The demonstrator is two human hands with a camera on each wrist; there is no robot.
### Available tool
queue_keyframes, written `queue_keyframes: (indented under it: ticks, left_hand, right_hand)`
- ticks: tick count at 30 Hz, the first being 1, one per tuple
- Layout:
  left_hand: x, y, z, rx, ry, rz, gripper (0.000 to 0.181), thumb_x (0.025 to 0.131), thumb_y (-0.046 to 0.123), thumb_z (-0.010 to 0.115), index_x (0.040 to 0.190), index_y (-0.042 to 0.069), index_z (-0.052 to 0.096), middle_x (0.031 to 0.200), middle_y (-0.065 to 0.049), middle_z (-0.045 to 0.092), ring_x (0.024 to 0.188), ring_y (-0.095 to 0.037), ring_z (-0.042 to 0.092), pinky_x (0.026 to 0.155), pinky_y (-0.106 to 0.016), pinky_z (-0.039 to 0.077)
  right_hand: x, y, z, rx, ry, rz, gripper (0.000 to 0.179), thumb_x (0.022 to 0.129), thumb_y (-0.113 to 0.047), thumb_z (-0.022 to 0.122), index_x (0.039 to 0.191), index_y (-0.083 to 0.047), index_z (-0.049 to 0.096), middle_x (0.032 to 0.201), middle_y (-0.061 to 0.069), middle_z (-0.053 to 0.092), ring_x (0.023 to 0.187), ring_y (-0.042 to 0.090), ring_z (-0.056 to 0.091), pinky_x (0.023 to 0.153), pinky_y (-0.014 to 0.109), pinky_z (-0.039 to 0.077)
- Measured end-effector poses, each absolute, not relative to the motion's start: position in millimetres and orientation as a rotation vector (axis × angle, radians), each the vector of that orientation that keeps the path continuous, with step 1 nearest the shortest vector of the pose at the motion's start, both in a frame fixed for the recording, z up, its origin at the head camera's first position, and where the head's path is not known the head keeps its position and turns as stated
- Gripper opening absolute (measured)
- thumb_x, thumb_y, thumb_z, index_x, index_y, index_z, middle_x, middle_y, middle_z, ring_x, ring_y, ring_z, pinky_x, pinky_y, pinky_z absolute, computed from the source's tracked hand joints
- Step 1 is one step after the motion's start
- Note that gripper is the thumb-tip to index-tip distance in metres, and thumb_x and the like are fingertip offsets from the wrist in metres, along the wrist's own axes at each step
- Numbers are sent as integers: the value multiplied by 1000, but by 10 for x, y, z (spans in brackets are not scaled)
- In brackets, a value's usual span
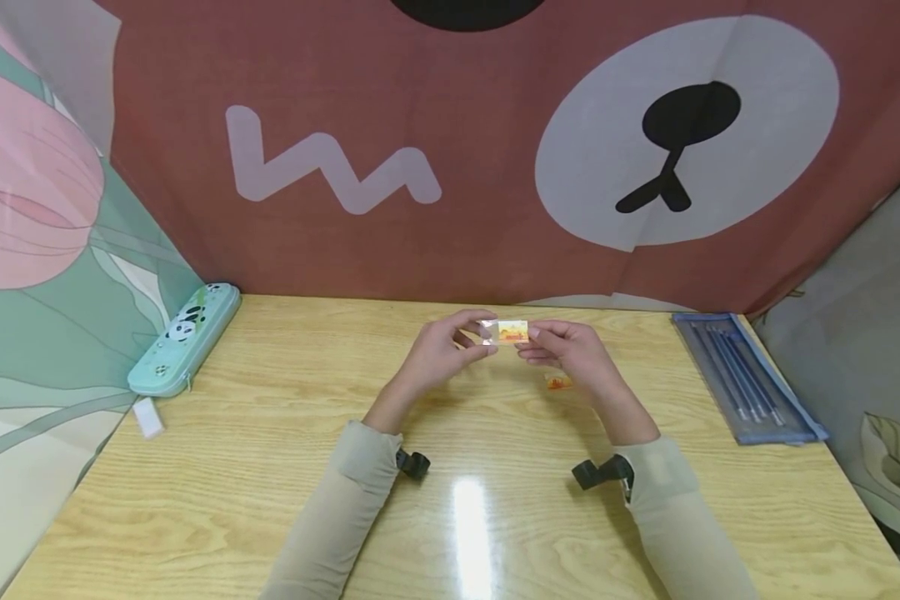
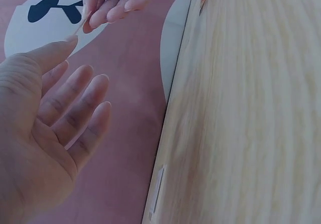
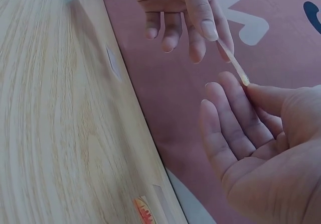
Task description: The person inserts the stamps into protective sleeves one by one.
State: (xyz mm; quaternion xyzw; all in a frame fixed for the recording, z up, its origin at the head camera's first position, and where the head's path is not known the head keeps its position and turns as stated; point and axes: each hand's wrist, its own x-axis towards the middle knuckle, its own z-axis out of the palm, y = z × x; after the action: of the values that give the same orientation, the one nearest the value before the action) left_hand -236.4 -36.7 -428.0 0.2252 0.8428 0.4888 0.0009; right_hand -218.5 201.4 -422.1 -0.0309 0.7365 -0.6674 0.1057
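Above the middle of the wooden table [image 1: 270, 467], both hands pinch one small clear packet [image 1: 508, 332] with a yellow and orange print. My left hand [image 1: 486, 338] holds its left end between thumb and fingers. My right hand [image 1: 532, 337] holds the right end. In the right wrist view the packet [image 3: 231, 61] shows edge-on as a thin strip between the left hand [image 3: 200, 33] and the right hand's [image 3: 235, 91] thumb and fingers. A small orange scrap [image 1: 557, 382] lies on the table just below the right hand, and the right wrist view also shows this scrap [image 3: 144, 211].
A mint panda pencil case [image 1: 186, 337] lies at the table's far left edge, with a small white tag [image 1: 148, 417] near it. A clear blue pouch of pens [image 1: 746, 375] sits at the right. Printed cloth walls [image 1: 495, 167] close in the back and sides.
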Motion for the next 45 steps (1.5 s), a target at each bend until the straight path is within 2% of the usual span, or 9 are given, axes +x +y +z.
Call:
queue_keyframes:
  ticks: [9, 20, 31, 41, 45]
  left_hand:
    - [-2357, -364, -4272, 709, 2638, 1511, 43, 90, 33, 78, 131, 29, 67, 102, 7, 74, 86, -14, 70, 70, -28, 58]
    - [-2356, -348, -4291, 750, 2637, 1508, 45, 90, 31, 78, 133, 22, 66, 104, 6, 75, 84, -13, 71, 69, -28, 58]
    - [-2340, -331, -4280, 754, 2668, 1469, 42, 91, 30, 78, 131, 27, 67, 102, 7, 74, 86, -13, 71, 70, -28, 58]
    - [-2339, -326, -4295, 758, 2669, 1450, 43, 92, 32, 76, 133, 25, 66, 103, 5, 74, 85, -13, 71, 67, -27, 58]
    - [-2339, -329, -4297, 759, 2668, 1449, 43, 92, 32, 76, 133, 25, 66, 104, 3, 74, 85, -13, 71, 67, -27, 58]
  right_hand:
    - [-2182, 2005, -4221, -98, 2146, -2012, 42, 104, -23, 60, 132, 8, 59, 89, -6, 77, 86, 9, 75, 83, 27, 62]
    - [-2174, 2010, -4220, -117, 2177, -1982, 44, 104, -23, 60, 133, 10, 58, 89, -6, 77, 84, 9, 75, 81, 25, 62]
    - [-2178, 1997, -4207, -90, 2201, -1935, 46, 103, -26, 61, 133, 9, 58, 88, -9, 75, 83, 6, 73, 81, 24, 61]
    - [-2174, 1971, -4218, -64, 2178, -1952, 38, 102, -23, 62, 126, 6, 63, 88, -8, 76, 85, 12, 75, 80, 27, 62]
    - [-2175, 1969, -4218, -75, 2184, -1946, 39, 102, -22, 63, 128, 6, 62, 89, -8, 76, 86, 12, 74, 81, 27, 62]
